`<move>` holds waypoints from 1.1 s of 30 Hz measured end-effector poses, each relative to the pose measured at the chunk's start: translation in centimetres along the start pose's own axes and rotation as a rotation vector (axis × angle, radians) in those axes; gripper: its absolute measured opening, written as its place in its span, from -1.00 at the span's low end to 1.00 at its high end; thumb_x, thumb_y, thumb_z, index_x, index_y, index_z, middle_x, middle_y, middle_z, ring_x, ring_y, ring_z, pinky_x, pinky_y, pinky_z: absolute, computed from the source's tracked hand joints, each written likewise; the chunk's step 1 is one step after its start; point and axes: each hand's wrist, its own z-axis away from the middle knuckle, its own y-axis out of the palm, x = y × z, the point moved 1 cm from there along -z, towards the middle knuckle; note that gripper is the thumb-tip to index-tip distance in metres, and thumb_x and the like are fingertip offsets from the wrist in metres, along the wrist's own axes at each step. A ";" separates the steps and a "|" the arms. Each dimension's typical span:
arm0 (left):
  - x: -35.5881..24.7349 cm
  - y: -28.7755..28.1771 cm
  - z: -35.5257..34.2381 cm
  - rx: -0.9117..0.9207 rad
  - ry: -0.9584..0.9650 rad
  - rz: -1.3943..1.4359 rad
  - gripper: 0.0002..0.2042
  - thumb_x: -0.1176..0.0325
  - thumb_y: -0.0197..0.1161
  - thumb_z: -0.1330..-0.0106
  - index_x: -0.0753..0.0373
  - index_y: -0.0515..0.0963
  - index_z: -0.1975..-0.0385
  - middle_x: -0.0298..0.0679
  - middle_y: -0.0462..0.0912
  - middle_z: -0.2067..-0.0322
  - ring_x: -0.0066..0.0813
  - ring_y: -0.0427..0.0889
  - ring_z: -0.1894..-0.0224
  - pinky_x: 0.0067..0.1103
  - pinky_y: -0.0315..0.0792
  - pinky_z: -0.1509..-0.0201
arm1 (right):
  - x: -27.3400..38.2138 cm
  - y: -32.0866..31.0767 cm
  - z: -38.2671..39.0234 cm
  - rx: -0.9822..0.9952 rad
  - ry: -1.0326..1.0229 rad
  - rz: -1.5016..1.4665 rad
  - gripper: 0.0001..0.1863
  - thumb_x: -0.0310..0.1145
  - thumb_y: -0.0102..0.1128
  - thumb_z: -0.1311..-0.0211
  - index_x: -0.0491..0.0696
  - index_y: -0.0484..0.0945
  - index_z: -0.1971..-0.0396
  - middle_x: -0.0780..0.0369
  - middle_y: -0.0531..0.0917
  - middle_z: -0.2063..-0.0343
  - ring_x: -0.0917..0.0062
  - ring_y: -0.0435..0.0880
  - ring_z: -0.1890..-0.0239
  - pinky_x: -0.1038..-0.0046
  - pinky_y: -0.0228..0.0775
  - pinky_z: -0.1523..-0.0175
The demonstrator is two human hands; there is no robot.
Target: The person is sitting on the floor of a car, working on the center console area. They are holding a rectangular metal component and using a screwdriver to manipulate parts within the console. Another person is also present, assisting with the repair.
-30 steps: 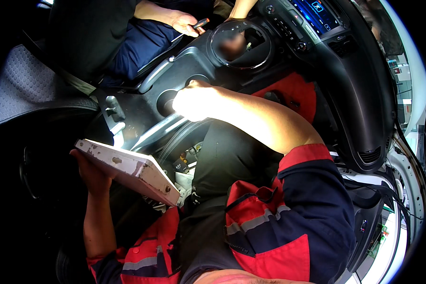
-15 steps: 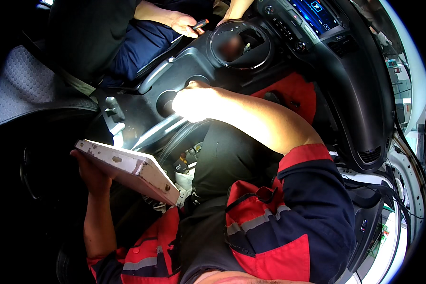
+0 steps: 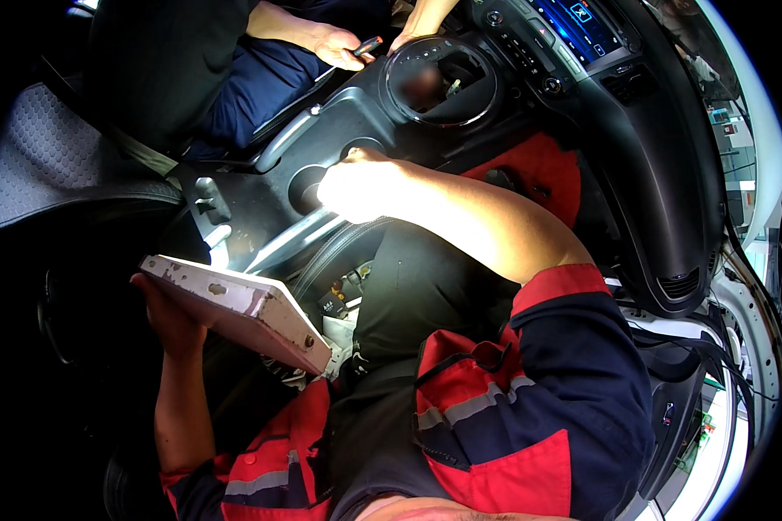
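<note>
My left hand (image 3: 172, 317) grips the edge of a flat, box-like panel light (image 3: 248, 317) with a scuffed pinkish-white casing. It is held tilted, and bright light falls from its far side onto the car's centre console (image 3: 256, 213). My right hand (image 3: 352, 187) is strongly lit and overexposed, with fingers curled in at the cup holders (image 3: 307, 187). Whatever those fingers hold, if anything, is hidden. Ahead of it, the round shifter trim panel (image 3: 443, 82) has a dark opening with a small pale part inside.
Across the console, a co-worker's hand (image 3: 343, 45) holds a small black-and-orange tool (image 3: 369, 45); their other hand (image 3: 421, 26) touches the trim panel. A dashboard (image 3: 647, 174) with a lit screen (image 3: 578, 30) curves along the right. Small items (image 3: 343, 300) lie beside my leg.
The panel light has shifted very slightly, tilting a little. The co-worker's farther hand has moved slightly left and down at the trim panel. My right hand is nearly still.
</note>
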 end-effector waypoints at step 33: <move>-0.3 -1.0 0.0 0.101 -0.071 0.161 -0.47 -0.17 -0.05 -0.38 0.12 0.51 -0.09 -0.16 0.61 -0.01 -0.22 0.60 -0.04 -0.24 0.50 -0.05 | -0.3 -0.9 0.6 0.003 -0.064 -0.052 -0.90 -0.37 0.23 0.06 0.03 0.62 0.69 0.27 0.66 0.65 0.47 0.70 0.53 0.47 0.51 0.46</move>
